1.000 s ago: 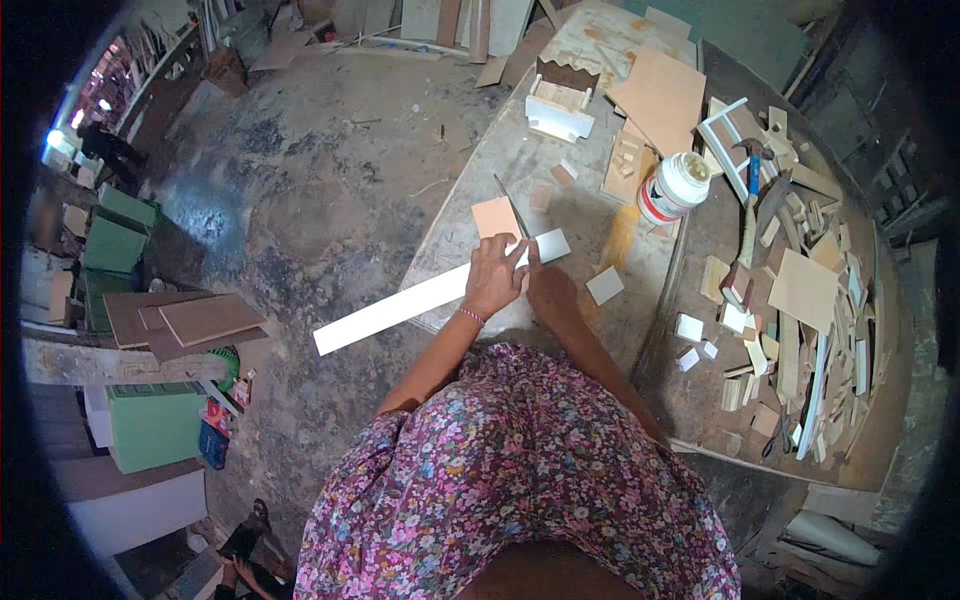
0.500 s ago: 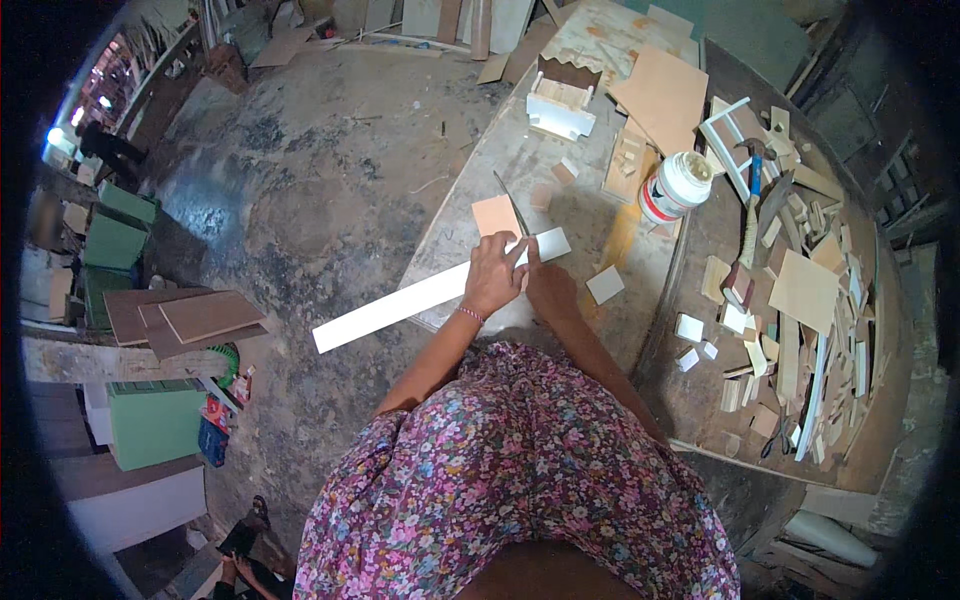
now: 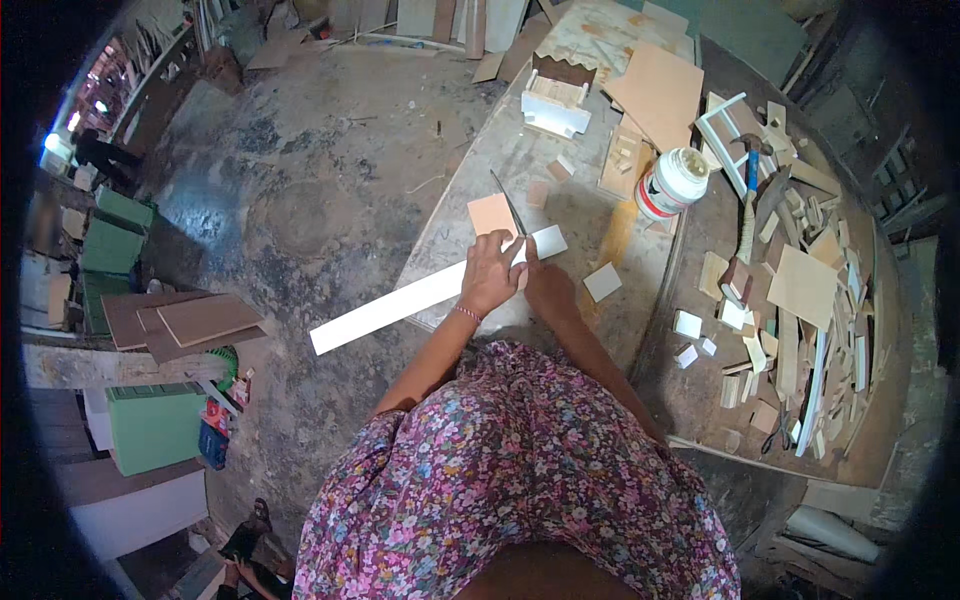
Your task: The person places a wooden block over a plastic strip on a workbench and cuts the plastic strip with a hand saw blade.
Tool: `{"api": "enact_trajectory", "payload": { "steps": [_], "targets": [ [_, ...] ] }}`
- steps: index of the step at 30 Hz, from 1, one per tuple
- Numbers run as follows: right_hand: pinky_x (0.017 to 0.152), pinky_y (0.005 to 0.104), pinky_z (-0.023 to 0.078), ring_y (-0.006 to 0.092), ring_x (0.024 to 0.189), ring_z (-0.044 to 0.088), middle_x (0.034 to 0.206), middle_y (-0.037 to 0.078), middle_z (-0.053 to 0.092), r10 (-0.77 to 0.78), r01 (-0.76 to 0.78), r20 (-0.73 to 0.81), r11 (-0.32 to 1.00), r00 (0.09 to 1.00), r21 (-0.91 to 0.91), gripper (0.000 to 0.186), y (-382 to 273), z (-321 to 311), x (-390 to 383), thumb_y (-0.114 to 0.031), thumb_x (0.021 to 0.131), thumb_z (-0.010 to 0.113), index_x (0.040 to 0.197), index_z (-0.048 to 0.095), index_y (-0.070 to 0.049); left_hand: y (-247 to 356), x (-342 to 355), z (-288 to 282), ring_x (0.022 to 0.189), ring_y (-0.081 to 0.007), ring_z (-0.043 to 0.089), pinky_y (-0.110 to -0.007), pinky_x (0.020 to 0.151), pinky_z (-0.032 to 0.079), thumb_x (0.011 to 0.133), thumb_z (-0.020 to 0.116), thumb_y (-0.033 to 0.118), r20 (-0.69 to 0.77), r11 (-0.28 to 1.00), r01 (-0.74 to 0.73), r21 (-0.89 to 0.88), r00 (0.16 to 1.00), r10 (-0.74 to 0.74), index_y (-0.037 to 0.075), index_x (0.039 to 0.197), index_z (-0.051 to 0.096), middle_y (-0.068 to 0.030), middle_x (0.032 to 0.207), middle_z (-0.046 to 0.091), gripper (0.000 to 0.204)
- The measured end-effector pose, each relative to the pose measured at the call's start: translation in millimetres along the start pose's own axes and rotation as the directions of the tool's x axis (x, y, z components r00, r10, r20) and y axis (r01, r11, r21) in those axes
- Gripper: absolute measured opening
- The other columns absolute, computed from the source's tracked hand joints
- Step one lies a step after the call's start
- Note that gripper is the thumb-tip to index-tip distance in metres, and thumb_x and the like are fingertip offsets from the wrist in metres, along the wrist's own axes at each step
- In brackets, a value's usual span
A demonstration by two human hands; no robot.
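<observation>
Fingers (image 3: 492, 247) touching, white strip (image 3: 400, 307) underneath (slanted)

Left of the left hand (image 3: 488, 277), a long white strip (image 3: 390, 310) juts over open floor (image 3: 330, 210). Ahead, a tan piece (image 3: 489, 216) and thin blade (image 3: 516, 220) block the way. Forward-right of the right hand (image 3: 548, 292), bare tabletop (image 3: 578, 212) reaches an open jar (image 3: 672, 187).

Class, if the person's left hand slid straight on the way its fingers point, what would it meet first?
The left hand would probably meet the tan board piece first; depth is unclear, and the two may be touching.
</observation>
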State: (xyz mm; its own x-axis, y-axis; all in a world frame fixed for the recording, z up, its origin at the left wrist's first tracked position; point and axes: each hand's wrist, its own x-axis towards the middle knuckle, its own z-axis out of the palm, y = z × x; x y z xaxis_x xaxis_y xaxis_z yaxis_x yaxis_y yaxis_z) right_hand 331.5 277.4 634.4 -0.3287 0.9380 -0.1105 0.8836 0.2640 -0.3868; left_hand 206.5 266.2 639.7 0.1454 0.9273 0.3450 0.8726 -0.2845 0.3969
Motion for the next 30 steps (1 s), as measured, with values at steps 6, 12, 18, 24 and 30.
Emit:
{"api": "enact_trajectory", "payload": {
  "steps": [6,12,18,24,30],
  "targets": [
    [0.053,0.0450,0.045,0.0345,0.059,0.057,0.066,0.020,0.057,-0.001,0.001,0.072,1.000,0.997,0.000,0.063,-4,-15,-18,-0.010,0.076,0.043,0.133,0.016,-0.009,-1,-2,0,0.092,-0.0260,0.042,-0.036,0.075,0.036,0.071,0.058,0.021,0.004,1.000,0.030,-0.009,1.000,-0.030,0.008,0.109,0.053,-0.0090,0.102,0.045,0.040],
    [0.053,0.0442,0.045,0.0339,0.061,0.058,0.071,0.020,0.057,0.018,-0.017,0.106,1.000,0.994,-0.004,0.054,-7,-18,-18,-0.015,0.082,0.039,0.130,0.019,-0.004,0,0,-3,0.093,-0.0263,0.042,-0.036,0.075,0.036,0.070,0.059,0.020,0.013,1.000,0.024,-0.015,1.000,-0.024,0.008,0.109,0.053,-0.0094,0.103,0.045,0.041],
    [0.053,0.0444,0.045,0.0340,0.061,0.058,0.070,0.019,0.058,-0.027,0.028,0.016,0.999,1.000,-0.022,0.055,-6,-12,-5,-0.014,0.081,0.041,0.130,0.020,-0.004,-1,0,1,0.094,-0.0257,0.042,-0.037,0.074,0.034,0.069,0.060,0.021,-0.002,1.000,0.001,-0.027,1.000,-0.001,0.008,0.106,0.052,-0.0095,0.100,0.044,0.040],
    [0.055,0.0448,0.045,0.0333,0.064,0.058,0.072,0.019,0.058,0.001,0.004,0.156,0.999,0.988,-0.034,0.058,-4,-24,-26,-0.011,0.079,0.042,0.131,0.018,-0.004,-1,-2,-2,0.092,-0.0266,0.042,-0.036,0.075,0.036,0.070,0.059,0.020,0.004,1.000,0.021,-0.023,1.000,-0.021,0.007,0.108,0.053,-0.0097,0.101,0.045,0.040],
    [0.055,0.0446,0.045,0.0349,0.062,0.057,0.068,0.020,0.057,0.011,-0.013,0.066,1.000,0.998,0.024,0.065,-1,-5,-3,-0.009,0.076,0.045,0.133,0.013,-0.010,-1,0,1,0.093,-0.0254,0.041,-0.036,0.074,0.034,0.070,0.059,0.022,0.002,1.000,0.016,-0.025,1.000,-0.016,0.008,0.106,0.053,-0.0089,0.101,0.044,0.039]
  ]
}}
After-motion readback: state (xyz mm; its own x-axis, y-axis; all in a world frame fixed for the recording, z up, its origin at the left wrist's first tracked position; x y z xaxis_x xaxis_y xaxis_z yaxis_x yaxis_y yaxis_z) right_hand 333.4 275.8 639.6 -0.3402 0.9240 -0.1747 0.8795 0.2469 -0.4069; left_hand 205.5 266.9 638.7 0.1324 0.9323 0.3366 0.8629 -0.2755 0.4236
